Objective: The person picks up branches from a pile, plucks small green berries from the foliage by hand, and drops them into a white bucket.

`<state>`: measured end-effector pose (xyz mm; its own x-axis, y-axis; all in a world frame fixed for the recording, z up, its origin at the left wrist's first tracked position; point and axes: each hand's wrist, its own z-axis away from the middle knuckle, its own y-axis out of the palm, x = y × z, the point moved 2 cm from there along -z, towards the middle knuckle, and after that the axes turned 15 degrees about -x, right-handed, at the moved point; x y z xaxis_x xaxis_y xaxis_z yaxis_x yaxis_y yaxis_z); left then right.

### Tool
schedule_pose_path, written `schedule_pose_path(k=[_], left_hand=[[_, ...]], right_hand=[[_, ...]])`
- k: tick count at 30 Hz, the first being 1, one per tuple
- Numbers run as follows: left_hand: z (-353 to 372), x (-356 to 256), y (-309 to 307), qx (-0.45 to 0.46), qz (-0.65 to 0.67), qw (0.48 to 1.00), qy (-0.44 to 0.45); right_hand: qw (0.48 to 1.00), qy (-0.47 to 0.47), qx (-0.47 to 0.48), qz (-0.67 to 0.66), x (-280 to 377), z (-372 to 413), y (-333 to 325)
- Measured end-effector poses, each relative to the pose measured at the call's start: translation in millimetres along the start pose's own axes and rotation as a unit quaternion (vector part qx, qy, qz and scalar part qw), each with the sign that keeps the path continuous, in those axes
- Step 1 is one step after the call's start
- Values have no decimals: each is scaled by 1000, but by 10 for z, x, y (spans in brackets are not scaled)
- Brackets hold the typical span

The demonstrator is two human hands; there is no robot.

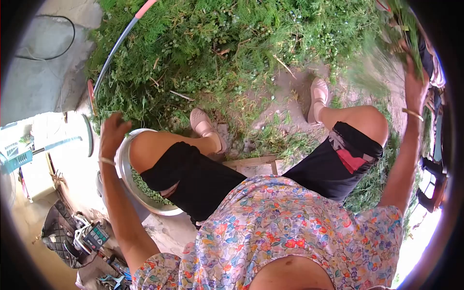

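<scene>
My right hand [416, 79] is raised at the far right edge of the view, wrapped round a green conifer branch [411, 36]. The feathery leaves of the branch are smeared by motion. On the other side, my left hand [113, 134] hangs beside the rim of a metal basin [126, 162]. Its fingers are curled with the thumb close to them; whatever they may hold is too small to make out. Small green berries [150, 189] lie in the basin, partly hidden behind my left knee.
A broad heap of cut conifer branches [208, 38] spreads on the ground ahead of my feet. A curved grey and pink tube [116, 46] stands at its left side. A blue fan [19, 159] and a cluttered bag [60, 229] are at left. Beneath me shows a wooden stool [253, 162].
</scene>
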<state>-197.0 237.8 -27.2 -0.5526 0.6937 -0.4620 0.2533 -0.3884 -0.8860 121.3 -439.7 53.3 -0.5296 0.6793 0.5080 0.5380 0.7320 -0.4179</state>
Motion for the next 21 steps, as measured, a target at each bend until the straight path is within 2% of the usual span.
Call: schedule_pose_path(k=[1, 2, 3, 4, 5, 6, 7, 8, 9, 10, 11, 12, 13, 14, 15, 16, 18, 20, 21], left_hand=[[-120, -374, 46, 15, -23, 998, 53], [-205, -692, 126, 32, -46, 993, 104], [-254, -966, 229, 39, -37, 989, 139], [-294, -1194, 342, 47, -29, 983, 173], [-371, -1370, 477, 92, -39, 976, 193], [-442, -1530, 634, 139, -49, 966, 213], [-472, -1698, 792, 165, -80, 953, 240], [-502, -1839, 960, 189, -113, 939, 266], [-531, -1910, 1172, 204, -125, 929, 281], [-557, -1953, 1417, 217, -137, 919, 299], [-567, -1977, 1683, 232, -139, 915, 298], [-577, -1959, 1974, 246, -141, 911, 298], [-577, -1879, 2284, 230, -131, 910, 318], [-551, -1763, 2598, 213, -121, 910, 336], [-534, -1655, 2888, 209, -76, 928, 298], [-470, -1506, 3171, 206, -30, 944, 256], [-247, -1124, 3668, 137, 84, 976, 147], [10, -826, 4053, 71, 68, 985, 139], [137, -775, 4157, 83, 71, 989, 97]], right_hand=[[994, -72, 17, -77, -617, -26, -306], [969, -77, 95, 212, -743, 26, -596], [857, -77, 167, 482, -848, 116, -983], [856, -109, 230, 450, -1491, 236, -1465], [796, -42, 337, 501, -2120, 387, -2023], [704, -11, 430, 565, -2678, 660, -2657], [596, 22, 515, 615, -2953, 895, -3108], [590, 25, 522, 615, -2434, 914, -3242], [502, 129, 573, 635, -1281, 865, -2357], [590, 119, 507, 617, -1433, 942, -2449], [707, 31, 447, 548, -1542, 998, -2461], [801, 35, 400, 444, -1370, 922, -2133], [838, 58, 369, 397, -924, 810, -1614], [850, 86, 336, 397, -426, 704, -1099], [883, 110, 288, 353, -203, 658, -754], [905, 156, 307, 249, 10, 601, -412], [936, 258, 229, 69, 705, 652, 276], [931, 228, 281, 43, 1122, 671, 719], [930, 230, 283, 45, 1253, 683, 877]])
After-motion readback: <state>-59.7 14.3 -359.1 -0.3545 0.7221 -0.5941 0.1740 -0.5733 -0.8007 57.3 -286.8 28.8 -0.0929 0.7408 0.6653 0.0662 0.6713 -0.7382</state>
